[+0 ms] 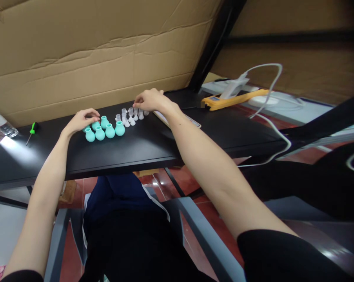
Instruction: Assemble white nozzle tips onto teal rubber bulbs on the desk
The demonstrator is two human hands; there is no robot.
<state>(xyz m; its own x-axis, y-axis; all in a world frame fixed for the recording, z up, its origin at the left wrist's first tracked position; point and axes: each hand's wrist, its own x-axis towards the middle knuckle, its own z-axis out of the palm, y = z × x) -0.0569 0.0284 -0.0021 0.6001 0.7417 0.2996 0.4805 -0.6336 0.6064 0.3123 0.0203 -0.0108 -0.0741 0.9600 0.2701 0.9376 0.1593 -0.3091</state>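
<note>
Several turquoise rubber bulbs (110, 131) with short open necks stand in close rows on the black table. My left hand (82, 120) rests at the back left of these bulbs, fingers curved, thumb and forefinger apart; its fingers partly hide a back-row bulb (96, 125). To the right of the bulbs stands a group of small translucent plastic pieces (132, 120) with flared ends. My right hand (151, 100) reaches over the back of that group. Its fingertips are pinched together at the top of one translucent piece (136, 113), mostly covered by the hand.
A phone-like flat object (191, 120) lies partly under my right forearm. A green-handled screwdriver (32, 131) and a plastic bottle (2, 122) are at the left. Cardboard (106, 51) walls the back. A yellow power strip (232, 100) with white cables (272, 88) is at the right.
</note>
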